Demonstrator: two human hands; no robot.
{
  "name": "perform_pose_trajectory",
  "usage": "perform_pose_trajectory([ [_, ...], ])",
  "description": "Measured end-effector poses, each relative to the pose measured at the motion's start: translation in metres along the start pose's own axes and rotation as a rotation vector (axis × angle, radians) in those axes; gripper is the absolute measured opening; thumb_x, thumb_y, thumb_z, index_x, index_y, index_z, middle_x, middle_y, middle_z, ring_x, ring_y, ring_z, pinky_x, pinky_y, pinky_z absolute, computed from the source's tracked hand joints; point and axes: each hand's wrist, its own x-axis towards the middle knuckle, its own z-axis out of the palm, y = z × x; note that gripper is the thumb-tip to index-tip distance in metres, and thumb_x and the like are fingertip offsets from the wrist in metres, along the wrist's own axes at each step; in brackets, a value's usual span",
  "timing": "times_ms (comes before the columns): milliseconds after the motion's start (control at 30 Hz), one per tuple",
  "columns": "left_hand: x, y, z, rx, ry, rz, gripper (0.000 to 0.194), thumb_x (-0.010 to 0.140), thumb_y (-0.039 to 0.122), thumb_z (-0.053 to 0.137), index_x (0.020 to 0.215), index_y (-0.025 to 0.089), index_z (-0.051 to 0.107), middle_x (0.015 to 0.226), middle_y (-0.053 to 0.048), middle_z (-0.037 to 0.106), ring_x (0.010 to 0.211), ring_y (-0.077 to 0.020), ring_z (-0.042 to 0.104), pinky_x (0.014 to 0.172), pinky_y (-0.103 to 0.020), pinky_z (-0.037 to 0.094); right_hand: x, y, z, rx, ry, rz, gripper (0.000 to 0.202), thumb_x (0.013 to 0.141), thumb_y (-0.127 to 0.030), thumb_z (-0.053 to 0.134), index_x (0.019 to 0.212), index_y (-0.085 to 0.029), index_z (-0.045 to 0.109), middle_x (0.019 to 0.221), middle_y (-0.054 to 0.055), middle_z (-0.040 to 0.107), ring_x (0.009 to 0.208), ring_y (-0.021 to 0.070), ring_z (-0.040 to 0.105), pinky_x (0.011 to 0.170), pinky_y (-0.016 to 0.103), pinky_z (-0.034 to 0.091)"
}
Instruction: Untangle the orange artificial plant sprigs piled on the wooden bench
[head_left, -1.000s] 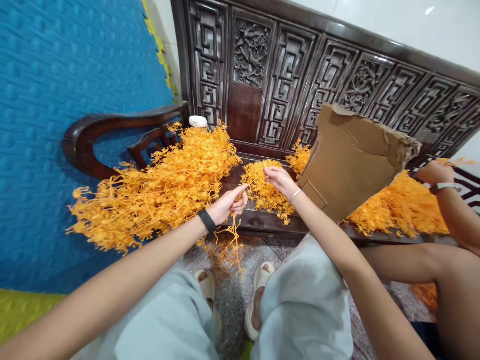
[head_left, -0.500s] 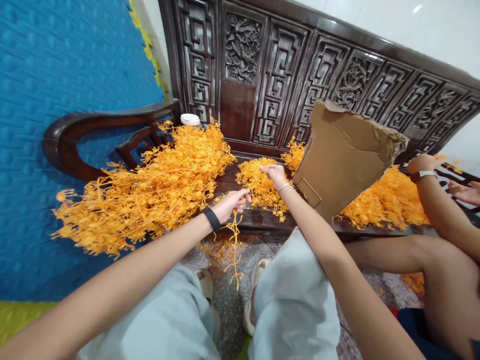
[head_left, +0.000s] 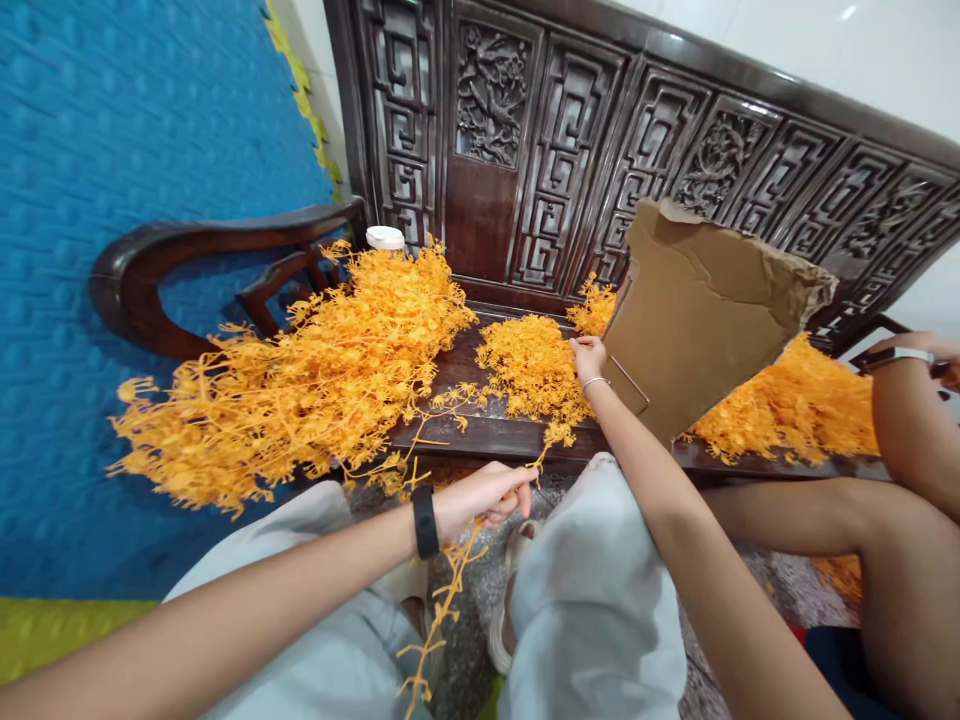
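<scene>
Item: our left hand (head_left: pixel 495 494), pinched on an orange strand (head_left: pixel 450 590) before the small pile (head_left: pixel 529 365); our right hand (head_left: pixel 589 358), at its right edge, grip we cannot tell; risk: forked tips snagging, a tug scattering the pile.

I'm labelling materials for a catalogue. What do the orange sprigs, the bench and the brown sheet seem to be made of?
Orange sprigs: probably matte moulded plastic, given their uniform colour; dried plant is possible.
Bench: dark, glossy, likely lacquered wood, with carved panels and bright reflections.
Brown sheet: matte cardboard, creased with ragged edges.
</scene>
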Motion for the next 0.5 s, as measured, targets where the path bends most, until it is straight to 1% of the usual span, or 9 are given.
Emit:
perform_pose_trajectory([
  [67, 0.004, 0.000, -0.009, -0.001, 0.027, 0.028, 0.047, 0.071, 0.057, 0.049, 0.052, 0.015, 0.049, 0.033, 0.010, 0.019, 0.035, -0.0046, 0.013, 0.041, -0.023, 0.013, -0.003, -0.003, 0.004, 0.025, -0.005, 0.054, 0.016, 0.069, -0.026, 0.054, 0.080, -0.014, 0.053, 0.062, -0.002, 0.054, 0.046, 0.0081, 0.049, 0.046, 0.020, 0.041],
  [133, 0.009, 0.003, -0.022, -0.004, 0.076, 0.072, 0.045, 0.074, 0.055, 0.048, 0.053, 0.015, 0.049, 0.034, 0.009, 0.020, 0.035, -0.0046, 0.013, 0.041, -0.022, 0.013, -0.008, -0.009, 0.006, 0.078, -0.046, 0.087, 0.017, 0.070, -0.026, 0.055, 0.083, -0.014, 0.053, 0.064, -0.002, 0.055, 0.046, 0.0079, 0.051, 0.048, 0.021, 0.044],
  [233, 0.014, 0.010, -0.044, -0.025, 0.161, 0.128, 0.043, 0.078, 0.050, 0.046, 0.053, 0.015, 0.050, 0.034, 0.009, 0.020, 0.034, -0.0044, 0.012, 0.040, -0.022, 0.013, -0.017, -0.021, 0.005, 0.240, -0.125, 0.137, 0.019, 0.072, -0.022, 0.057, 0.089, -0.016, 0.051, 0.068, -0.003, 0.056, 0.047, 0.0064, 0.052, 0.052, 0.021, 0.047],
  [300, 0.014, 0.017, -0.057, -0.041, 0.210, 0.190, 0.042, 0.080, 0.047, 0.046, 0.053, 0.015, 0.050, 0.035, 0.008, 0.019, 0.034, -0.0042, 0.012, 0.039, -0.021, 0.014, -0.024, -0.031, 0.005, 0.344, -0.180, 0.196, 0.015, 0.072, -0.017, 0.058, 0.086, -0.016, 0.051, 0.067, -0.003, 0.056, 0.047, 0.0053, 0.053, 0.054, 0.020, 0.048],
  [367, 0.013, 0.023, -0.068, -0.060, 0.238, 0.253, 0.042, 0.081, 0.045, 0.045, 0.053, 0.015, 0.050, 0.035, 0.008, 0.019, 0.034, -0.0043, 0.014, 0.039, -0.021, 0.016, -0.030, -0.040, 0.004, 0.396, -0.255, 0.246, 0.008, 0.074, -0.013, 0.057, 0.079, -0.015, 0.052, 0.067, -0.003, 0.057, 0.048, 0.0048, 0.054, 0.055, 0.019, 0.048],
  [433, 0.010, 0.029, -0.075, -0.075, 0.259, 0.305, 0.043, 0.083, 0.045, 0.043, 0.052, 0.016, 0.051, 0.035, 0.007, 0.019, 0.033, -0.0046, 0.016, 0.039, -0.021, 0.017, -0.035, -0.049, 0.003, 0.432, -0.363, 0.263, 0.004, 0.077, -0.014, 0.056, 0.075, -0.014, 0.053, 0.070, 0.000, 0.060, 0.051, 0.0053, 0.056, 0.056, 0.018, 0.048],
  [500, 0.008, 0.034, -0.078, -0.081, 0.276, 0.343, 0.044, 0.083, 0.045, 0.042, 0.052, 0.016, 0.051, 0.035, 0.007, 0.018, 0.033, -0.0047, 0.017, 0.039, -0.021, 0.019, -0.041, -0.058, 0.002, 0.467, -0.476, 0.252, 0.010, 0.081, -0.021, 0.054, 0.074, -0.014, 0.055, 0.074, 0.003, 0.063, 0.055, 0.0066, 0.058, 0.058, 0.019, 0.048],
])
